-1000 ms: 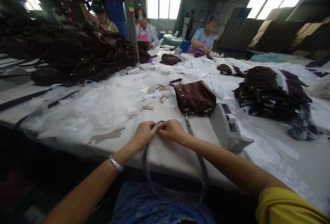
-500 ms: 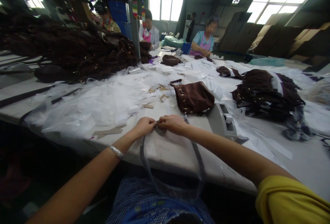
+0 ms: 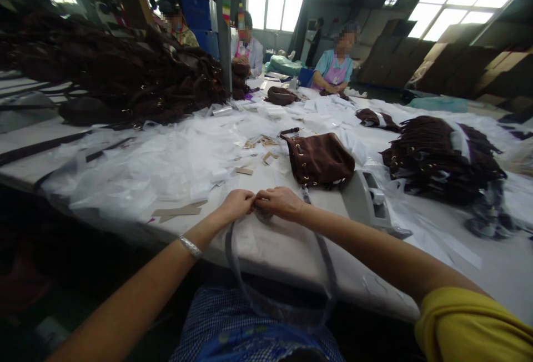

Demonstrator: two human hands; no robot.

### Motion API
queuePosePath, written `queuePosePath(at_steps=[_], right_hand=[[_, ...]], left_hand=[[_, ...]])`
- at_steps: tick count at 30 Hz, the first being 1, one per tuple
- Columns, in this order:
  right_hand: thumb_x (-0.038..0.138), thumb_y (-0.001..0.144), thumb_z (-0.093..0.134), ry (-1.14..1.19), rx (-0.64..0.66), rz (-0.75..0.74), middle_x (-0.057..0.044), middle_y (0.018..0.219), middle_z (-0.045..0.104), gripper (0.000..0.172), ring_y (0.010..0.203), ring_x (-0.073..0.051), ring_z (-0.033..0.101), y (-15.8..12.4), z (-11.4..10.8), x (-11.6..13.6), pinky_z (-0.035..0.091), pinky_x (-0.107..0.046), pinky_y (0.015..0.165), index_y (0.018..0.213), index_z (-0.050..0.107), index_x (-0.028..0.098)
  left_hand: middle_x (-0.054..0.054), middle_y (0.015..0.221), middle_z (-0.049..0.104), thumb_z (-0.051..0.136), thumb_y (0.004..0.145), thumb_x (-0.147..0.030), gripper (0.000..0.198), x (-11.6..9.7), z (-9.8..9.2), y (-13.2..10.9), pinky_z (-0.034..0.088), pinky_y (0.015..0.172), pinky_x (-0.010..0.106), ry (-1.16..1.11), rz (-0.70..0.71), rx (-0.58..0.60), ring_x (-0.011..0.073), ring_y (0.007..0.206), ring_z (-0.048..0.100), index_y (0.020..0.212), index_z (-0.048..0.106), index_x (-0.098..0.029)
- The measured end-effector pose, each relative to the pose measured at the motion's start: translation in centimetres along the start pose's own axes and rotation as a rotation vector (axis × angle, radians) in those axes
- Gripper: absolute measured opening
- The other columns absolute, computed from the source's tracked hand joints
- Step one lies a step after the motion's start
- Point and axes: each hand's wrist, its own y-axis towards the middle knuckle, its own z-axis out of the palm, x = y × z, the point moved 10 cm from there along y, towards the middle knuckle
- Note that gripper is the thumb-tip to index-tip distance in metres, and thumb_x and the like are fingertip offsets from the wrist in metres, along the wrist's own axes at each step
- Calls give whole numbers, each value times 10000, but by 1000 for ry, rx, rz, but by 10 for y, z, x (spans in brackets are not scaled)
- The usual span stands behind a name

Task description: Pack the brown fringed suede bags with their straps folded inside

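Note:
My left hand (image 3: pixel 238 205) and my right hand (image 3: pixel 280 202) meet fingertip to fingertip above the table's front edge. Both are pinched closed on a dark strap (image 3: pixel 326 265) covered in clear plastic. The strap hangs in a long loop over the edge toward my lap, and a bunched bit of it shows under my right fingers. Exactly what lies between the fingertips is hidden. Just beyond my right hand a brown drawstring bag (image 3: pixel 322 159) with metal eyelets lies on its side, and the strap seems to run up to it.
A grey tape dispenser (image 3: pixel 370 201) stands right of the bag. Clear plastic sheets (image 3: pixel 158 167) and card strips (image 3: pixel 179 211) litter the left. Brown bags (image 3: pixel 166 79) are heaped at far left, fringed brown pieces (image 3: pixel 441 154) at right. Several people work across the table.
The view has shifted slightly, so the table's things sit a little further right. Both hands stay together on the strap, with only a small shift of the fingers.

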Motion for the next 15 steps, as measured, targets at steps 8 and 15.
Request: queuePosePath(at_steps=[8, 15], right_hand=[[259, 929, 490, 129, 87, 394, -116, 964, 726, 254, 862, -244, 674, -5, -2, -18, 413, -289, 661, 1067, 692, 191], [332, 846, 563, 266, 107, 593, -120, 857, 753, 262, 816, -232, 687, -4, 4, -39, 422, -257, 619, 897, 756, 161]], left_hand=[[54, 695, 721, 466, 898, -288, 327, -10, -4, -6, 423, 652, 265, 80, 82, -130, 185, 697, 635, 801, 758, -176], [102, 1022, 693, 468, 937, -364, 354, -20, -7, -31, 437, 883, 318, 187, 99, -290, 226, 982, 611, 891, 777, -198]])
